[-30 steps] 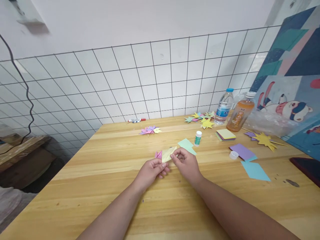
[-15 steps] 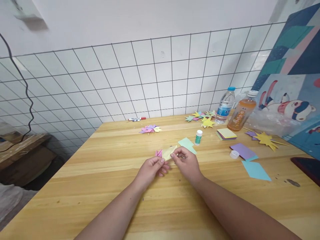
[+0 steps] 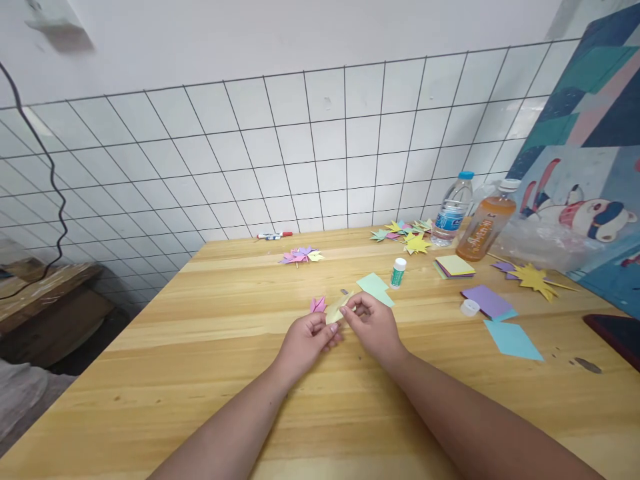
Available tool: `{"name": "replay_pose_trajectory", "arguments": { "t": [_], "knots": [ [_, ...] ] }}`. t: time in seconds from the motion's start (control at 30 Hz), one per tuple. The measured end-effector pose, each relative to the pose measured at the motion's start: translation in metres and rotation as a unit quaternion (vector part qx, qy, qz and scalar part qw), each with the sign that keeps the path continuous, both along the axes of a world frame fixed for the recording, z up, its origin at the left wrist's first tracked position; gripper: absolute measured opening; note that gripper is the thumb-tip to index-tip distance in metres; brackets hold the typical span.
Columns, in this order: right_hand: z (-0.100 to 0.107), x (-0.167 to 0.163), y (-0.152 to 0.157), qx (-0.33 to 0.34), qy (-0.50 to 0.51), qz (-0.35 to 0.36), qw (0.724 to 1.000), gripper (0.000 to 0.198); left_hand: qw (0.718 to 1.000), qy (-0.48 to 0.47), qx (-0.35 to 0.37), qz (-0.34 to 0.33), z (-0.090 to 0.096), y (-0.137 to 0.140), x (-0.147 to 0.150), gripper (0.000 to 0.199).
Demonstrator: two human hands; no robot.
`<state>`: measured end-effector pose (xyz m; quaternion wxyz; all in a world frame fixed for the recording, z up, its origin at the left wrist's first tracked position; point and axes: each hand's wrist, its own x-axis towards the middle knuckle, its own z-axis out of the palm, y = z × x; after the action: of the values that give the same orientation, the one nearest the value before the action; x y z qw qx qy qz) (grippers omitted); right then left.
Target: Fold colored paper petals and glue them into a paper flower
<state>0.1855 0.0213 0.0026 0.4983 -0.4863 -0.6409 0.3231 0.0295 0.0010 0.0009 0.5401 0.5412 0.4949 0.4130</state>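
Note:
Between my two hands is a piece of pale yellow folded paper [image 3: 338, 311], held just above the wooden table [image 3: 210, 373]. My left hand [image 3: 306, 341] pinches its lower left end between thumb and fingers. At its right edge, my right hand [image 3: 373, 325] grips it with thumb and forefinger. Fingers cover part of the paper, so its full shape is hidden. Just beyond my left hand lies a pink folded paper piece [image 3: 318, 305]. Light green paper sheets [image 3: 374, 287] lie beyond my right hand, with a white and green glue stick [image 3: 398, 273] upright beside them.
Paper flowers [image 3: 302, 255] and markers [image 3: 274, 235] lie toward the back. Rightward are paper stars [image 3: 416, 243], a square paper stack [image 3: 455, 266], a water bottle [image 3: 451, 212], an orange drink bottle [image 3: 487, 223], a white cap [image 3: 469, 307], purple paper [image 3: 487, 301] and blue paper [image 3: 514, 340].
My left thumb has shifted slightly right along the yellow paper, and more of the pink piece shows. My right hand keeps its pinch. The view has shifted a little.

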Motion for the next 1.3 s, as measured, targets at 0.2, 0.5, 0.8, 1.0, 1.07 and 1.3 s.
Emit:
{"name": "replay_pose_trajectory", "arguments": {
  "t": [0.2,0.5,0.8,1.0,1.07,1.3],
  "knots": [
    [-0.002,0.0,0.0,-0.001,-0.006,-0.005,1.0,0.014,1.0,-0.01,-0.02,0.006,0.0,0.001,0.001,0.03],
    [0.005,0.005,0.002,0.008,-0.006,-0.034,0.999,0.016,0.994,-0.068,-0.054,-0.063,0.006,0.004,-0.012,0.053],
    [0.001,0.0,-0.003,0.005,-0.026,-0.014,1.0,0.015,0.999,-0.036,-0.026,0.0,0.0,0.004,0.001,0.034],
    [-0.001,-0.002,-0.001,-0.008,0.004,-0.016,1.0,0.017,0.998,-0.048,-0.043,0.024,0.003,0.003,0.005,0.034],
    [-0.001,-0.003,-0.001,-0.018,0.052,-0.001,0.998,0.024,0.996,-0.059,-0.046,0.038,0.003,0.003,0.004,0.036],
    [-0.002,-0.007,-0.002,-0.18,0.127,0.14,0.965,0.031,0.998,-0.057,-0.018,0.036,-0.001,0.005,0.001,0.035]
  ]
}}
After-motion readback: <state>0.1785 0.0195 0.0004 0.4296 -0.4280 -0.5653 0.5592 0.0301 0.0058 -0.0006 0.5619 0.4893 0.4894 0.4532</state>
